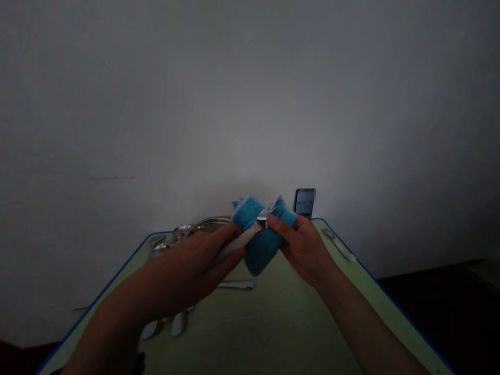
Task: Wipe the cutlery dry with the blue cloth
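Note:
My left hand [211, 255] is closed around the pale handle of a fork [244, 239], which points up and to the right above the table. With my right hand [299, 242] I pinch a blue cloth [262, 252] at the fork's metal head, the thumb lying on the metal. The cloth spreads behind and below the fork head, with its corners sticking up. Part of the tines shows against the cloth; the rest is covered by my fingers.
A fork with a pale handle [339, 246] lies at the table's right edge. Several spoons [160, 249] and a round metal rim [209, 221] are at the back left. More handles [178, 323] lie at front left. A phone [303, 203] leans against the wall.

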A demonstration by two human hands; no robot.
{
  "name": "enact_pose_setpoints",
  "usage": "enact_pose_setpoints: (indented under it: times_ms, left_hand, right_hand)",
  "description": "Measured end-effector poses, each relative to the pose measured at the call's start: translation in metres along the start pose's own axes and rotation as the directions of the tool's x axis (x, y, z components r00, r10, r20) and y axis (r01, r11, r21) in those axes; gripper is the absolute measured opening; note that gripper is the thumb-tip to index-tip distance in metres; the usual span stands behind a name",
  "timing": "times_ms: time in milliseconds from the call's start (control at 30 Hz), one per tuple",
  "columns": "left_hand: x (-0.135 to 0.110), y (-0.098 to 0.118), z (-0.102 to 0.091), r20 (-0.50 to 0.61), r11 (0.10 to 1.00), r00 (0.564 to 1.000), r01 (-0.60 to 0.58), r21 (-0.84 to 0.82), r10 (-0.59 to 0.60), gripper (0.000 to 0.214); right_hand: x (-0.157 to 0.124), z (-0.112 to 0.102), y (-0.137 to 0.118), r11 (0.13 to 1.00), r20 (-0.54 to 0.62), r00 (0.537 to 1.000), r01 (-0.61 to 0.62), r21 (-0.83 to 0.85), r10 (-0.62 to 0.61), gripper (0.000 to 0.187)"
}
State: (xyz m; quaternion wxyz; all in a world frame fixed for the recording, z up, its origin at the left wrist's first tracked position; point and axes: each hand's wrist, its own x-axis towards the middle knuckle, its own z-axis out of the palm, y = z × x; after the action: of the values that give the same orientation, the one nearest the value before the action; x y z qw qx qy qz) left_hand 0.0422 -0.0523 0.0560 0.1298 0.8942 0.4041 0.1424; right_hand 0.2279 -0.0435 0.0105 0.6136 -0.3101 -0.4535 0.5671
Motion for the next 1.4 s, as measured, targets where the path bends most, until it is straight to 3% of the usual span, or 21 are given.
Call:
enact_pose_setpoints:
  times_ms: [167,267,467,567,633,700,800,900,1000,1100,1200,1333,1400]
  left_hand:
    - [-0.005,-0.002,-0.010,-0.008,1.000,1.000,0.009,-0.019,-0.009,0.031]
    - [-0.006,-0.002,-0.014,-0.011,1.000,1.000,0.006,-0.012,-0.006,0.032]
    - [-0.018,-0.009,-0.018,-0.014,0.999,1.000,-0.003,-0.054,0.002,0.031]
    - [-0.026,-0.017,-0.019,-0.055,0.998,0.998,-0.030,-0.053,0.027,0.032]
    - [-0.028,-0.019,-0.019,-0.053,0.998,0.998,-0.043,-0.040,0.041,0.033]
    - [-0.027,-0.017,-0.018,-0.030,0.999,0.999,-0.035,-0.037,0.034,0.035]
    - [-0.021,-0.015,-0.018,-0.033,0.997,0.999,-0.019,-0.081,0.016,0.035]
    - [-0.016,-0.017,-0.020,-0.117,0.987,0.993,-0.019,-0.157,0.001,0.032]
    - [-0.013,-0.020,-0.020,-0.099,0.975,0.995,0.004,-0.224,-0.027,0.029]
    - [-0.012,-0.019,-0.019,-0.060,0.967,0.998,-0.006,-0.256,-0.010,0.031]
    - [-0.010,-0.012,-0.017,-0.016,0.971,1.000,-0.021,-0.238,0.018,0.034]
    - [-0.005,-0.005,-0.012,-0.036,0.976,0.999,-0.040,-0.213,0.033,0.030]
    - [-0.003,-0.003,-0.009,-0.077,0.971,0.996,-0.064,-0.230,0.048,0.026]
  right_hand:
    - [-0.003,-0.005,-0.010,0.982,0.023,1.000,0.006,-0.188,-0.001,0.044]
    - [-0.005,-0.007,-0.015,0.965,0.044,0.999,0.015,-0.263,-0.003,0.047]
    - [0.001,-0.023,-0.017,0.988,0.154,0.978,-0.132,-0.080,0.143,0.040]
    - [0.009,-0.034,-0.017,0.998,-0.084,0.995,-0.055,-0.001,0.055,0.029]
    - [0.011,-0.036,-0.018,0.995,-0.237,0.967,0.094,-0.015,-0.095,0.025]
    - [0.009,-0.031,-0.020,0.968,-0.264,0.932,0.240,-0.069,-0.250,0.023]
    - [-0.002,-0.016,-0.026,0.912,-0.107,0.920,0.349,-0.217,-0.378,0.020]
    - [-0.016,-0.004,-0.034,0.864,0.261,0.933,0.334,-0.376,-0.247,0.019]
    - [-0.023,-0.002,-0.038,0.815,0.474,0.869,0.375,-0.442,-0.143,0.032]
    - [-0.021,-0.005,-0.035,0.816,0.445,0.885,0.356,-0.455,-0.138,0.044]
    - [-0.018,-0.007,-0.030,0.762,0.372,0.919,0.333,-0.555,-0.131,0.030]
    - [-0.016,-0.006,-0.024,0.537,0.461,0.876,0.458,-0.709,-0.138,0.050]
    - [-0.014,-0.005,-0.022,0.398,0.506,0.846,0.527,-0.751,-0.167,0.050]
